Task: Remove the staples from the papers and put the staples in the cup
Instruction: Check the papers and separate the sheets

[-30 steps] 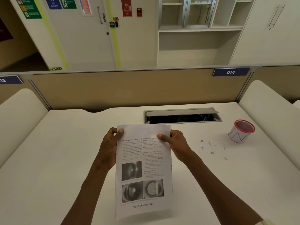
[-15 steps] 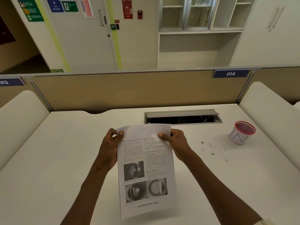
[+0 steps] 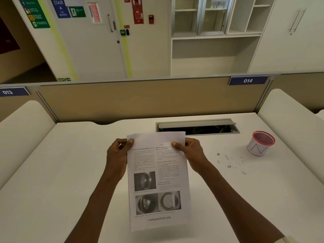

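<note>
Printed papers (image 3: 158, 181) held upright above the desk (image 3: 52, 172), left hand (image 3: 117, 156) and right hand (image 3: 191, 153) pinching the top corners. Loose staples (image 3: 229, 162) lie at three o'clock, beside the red-rimmed cup (image 3: 260, 143). Any remaining staple is best found by inspecting the top edge.

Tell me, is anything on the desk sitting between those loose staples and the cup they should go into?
Nothing visible does. The staples lie scattered on bare desk just left of the cup, whose mouth is open. Both the left hand and right hand are busy holding the paper.
</note>
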`<state>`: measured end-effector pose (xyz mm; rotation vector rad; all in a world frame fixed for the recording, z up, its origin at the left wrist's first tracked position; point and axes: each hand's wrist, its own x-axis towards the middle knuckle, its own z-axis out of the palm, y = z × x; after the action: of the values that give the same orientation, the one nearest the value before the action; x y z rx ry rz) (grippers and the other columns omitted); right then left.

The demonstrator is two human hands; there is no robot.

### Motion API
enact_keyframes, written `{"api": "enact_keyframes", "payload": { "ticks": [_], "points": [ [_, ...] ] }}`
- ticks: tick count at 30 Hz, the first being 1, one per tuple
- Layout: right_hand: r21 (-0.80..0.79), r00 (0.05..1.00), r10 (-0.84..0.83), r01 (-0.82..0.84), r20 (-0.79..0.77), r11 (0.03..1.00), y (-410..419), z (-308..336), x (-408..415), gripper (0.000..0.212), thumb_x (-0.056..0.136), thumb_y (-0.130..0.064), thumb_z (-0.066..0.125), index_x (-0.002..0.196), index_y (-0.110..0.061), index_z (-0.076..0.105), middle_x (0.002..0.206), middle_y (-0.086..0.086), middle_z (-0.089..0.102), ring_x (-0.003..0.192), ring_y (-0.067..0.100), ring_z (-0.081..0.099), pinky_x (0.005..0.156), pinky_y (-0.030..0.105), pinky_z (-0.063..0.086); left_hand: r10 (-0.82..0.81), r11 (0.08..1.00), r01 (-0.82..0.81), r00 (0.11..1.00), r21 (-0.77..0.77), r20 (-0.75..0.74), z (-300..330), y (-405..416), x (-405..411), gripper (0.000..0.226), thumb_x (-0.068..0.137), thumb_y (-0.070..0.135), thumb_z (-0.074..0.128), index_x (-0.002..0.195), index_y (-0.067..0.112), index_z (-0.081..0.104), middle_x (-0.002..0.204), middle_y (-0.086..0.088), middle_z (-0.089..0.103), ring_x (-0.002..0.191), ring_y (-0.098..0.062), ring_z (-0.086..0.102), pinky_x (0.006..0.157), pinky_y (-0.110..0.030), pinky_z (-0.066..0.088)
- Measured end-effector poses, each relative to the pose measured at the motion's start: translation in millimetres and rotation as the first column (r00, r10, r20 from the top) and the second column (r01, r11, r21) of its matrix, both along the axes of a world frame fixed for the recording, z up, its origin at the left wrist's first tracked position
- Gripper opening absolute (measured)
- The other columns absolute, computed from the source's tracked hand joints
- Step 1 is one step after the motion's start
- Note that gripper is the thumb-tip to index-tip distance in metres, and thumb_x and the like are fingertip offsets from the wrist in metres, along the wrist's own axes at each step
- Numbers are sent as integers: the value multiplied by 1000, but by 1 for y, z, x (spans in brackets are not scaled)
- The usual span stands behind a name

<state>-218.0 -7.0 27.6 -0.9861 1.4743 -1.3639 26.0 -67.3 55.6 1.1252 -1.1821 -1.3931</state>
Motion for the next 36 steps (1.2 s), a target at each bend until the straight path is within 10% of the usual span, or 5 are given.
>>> {"api": "enact_keyframes", "payload": {
  "ticks": [22,36],
  "points": [
    [-214,994,-106,107,12,971,27,70,-2,11,84,-20,72,92,-13,70,89,2,76,72,22,74,62,29,60,106,978,-110,994,-177,-31,55,6,-9,14,87,15,68,100,12,70,93,-4,75,89,-23,71,82,-35,58],
    [-298,992,-110,121,54,947,56,109,-15,35,78,-25,72,105,-4,67,99,9,75,79,32,73,71,43,61,21,958,-70,985,-279,-174,105,43,-14,21,84,11,68,104,7,72,95,-6,76,87,-24,73,73,-28,59]
  ]
}}
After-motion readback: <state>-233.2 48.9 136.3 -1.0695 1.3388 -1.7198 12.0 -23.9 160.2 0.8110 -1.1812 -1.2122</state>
